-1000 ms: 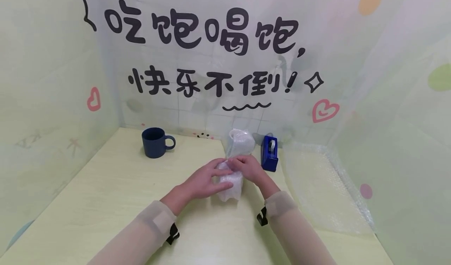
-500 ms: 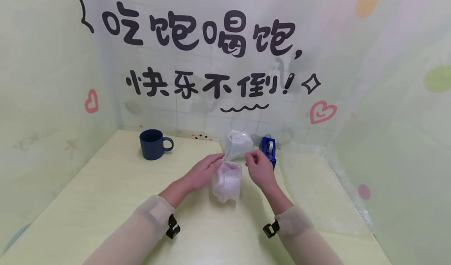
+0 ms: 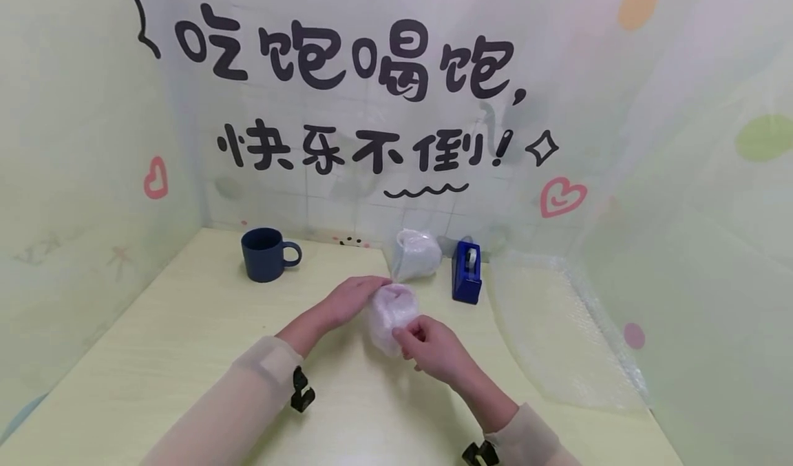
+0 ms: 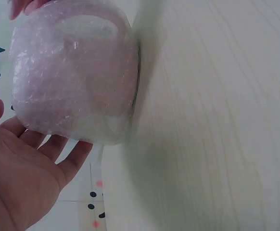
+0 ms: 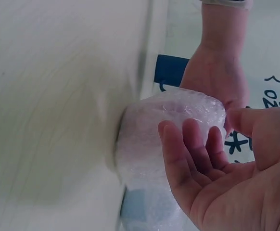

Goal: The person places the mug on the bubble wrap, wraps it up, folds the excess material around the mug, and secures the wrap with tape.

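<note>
A pinkish cup in bubble wrap (image 3: 394, 309) (image 4: 75, 82) (image 5: 154, 130) stands on the table, its open top facing up in the head view. My left hand (image 3: 347, 301) (image 4: 27, 168) (image 5: 217, 77) is at its far left side, fingers extended against the wrap, thumb apart. At the near right side is my right hand (image 3: 436, 349) (image 5: 236, 168), with loosely bent fingers beside the wrap and its thumb near the cup's upper edge. A second wrapped cup (image 3: 419, 254) (image 5: 149, 209) lies tilted just behind.
A dark blue mug (image 3: 263, 256) (image 5: 171, 70) stands at the back left. Right of the second wrapped cup is a blue tape dispenser (image 3: 467, 273). A flat sheet of bubble wrap (image 3: 557, 335) covers the right of the table (image 3: 155, 356). Lettered walls stand behind and at the sides.
My right hand has moved away from the top of the near wrapped cup, out to the right, then down to its near right side. My left hand has shifted slightly left and stays beside it.
</note>
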{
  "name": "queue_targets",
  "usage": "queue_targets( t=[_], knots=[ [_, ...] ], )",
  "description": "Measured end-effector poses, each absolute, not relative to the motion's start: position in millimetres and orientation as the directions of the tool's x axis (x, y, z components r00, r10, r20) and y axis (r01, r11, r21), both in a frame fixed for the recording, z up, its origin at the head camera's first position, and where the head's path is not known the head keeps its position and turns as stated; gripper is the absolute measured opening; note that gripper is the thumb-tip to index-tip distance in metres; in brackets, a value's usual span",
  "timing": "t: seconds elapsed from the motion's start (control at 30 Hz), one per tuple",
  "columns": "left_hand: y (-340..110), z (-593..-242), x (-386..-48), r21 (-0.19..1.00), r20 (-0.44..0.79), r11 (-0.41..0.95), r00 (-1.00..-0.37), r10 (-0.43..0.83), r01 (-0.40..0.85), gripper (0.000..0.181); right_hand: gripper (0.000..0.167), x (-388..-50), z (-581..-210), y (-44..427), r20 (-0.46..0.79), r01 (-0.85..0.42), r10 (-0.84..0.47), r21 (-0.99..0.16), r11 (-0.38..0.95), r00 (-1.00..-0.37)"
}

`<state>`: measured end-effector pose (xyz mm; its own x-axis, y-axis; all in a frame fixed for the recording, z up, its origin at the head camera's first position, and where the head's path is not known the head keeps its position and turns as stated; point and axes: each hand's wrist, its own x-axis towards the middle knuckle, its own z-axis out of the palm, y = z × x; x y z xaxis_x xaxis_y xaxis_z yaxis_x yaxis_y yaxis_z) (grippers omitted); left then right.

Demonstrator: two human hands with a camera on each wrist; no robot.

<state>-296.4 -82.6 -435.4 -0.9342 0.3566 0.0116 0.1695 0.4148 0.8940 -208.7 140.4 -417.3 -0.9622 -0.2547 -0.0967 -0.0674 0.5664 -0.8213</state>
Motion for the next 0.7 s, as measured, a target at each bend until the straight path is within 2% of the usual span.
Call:
queue_targets(
  t=[0.2,0.3,0.5,0.7],
  knots=[
    [-105.0,-438.7,-285.8,0.892,-0.003,0.421,-0.928,0.374,0.166,0.049,0.035,-217.9,-424.3,146.7,-0.095,-0.05,-0.206,-0.794,0.606,-0.974],
    [-114.1,-440.4,-280.1,0.875,0.005,0.448,-0.927,0.374,0.186,0.053,0.032,-223.1,-425.2,148.3,-0.059,-0.066,-0.177,-0.776,0.627,-0.982],
    [-115.8,-438.8,-262.2,0.857,-0.018,0.5,-0.965,0.262,0.12,0.059,0.028,-231.4,-426.9,149.5,-0.004,-0.092,-0.151,-0.776,0.624,-0.988],
    [-108.2,-433.4,-242.1,0.858,-0.021,0.513,-0.993,0.113,0.04,0.064,0.026,-238.8,-430.2,145.8,-0.006,-0.075,-0.145,-0.833,0.548,-0.989]
  ],
)
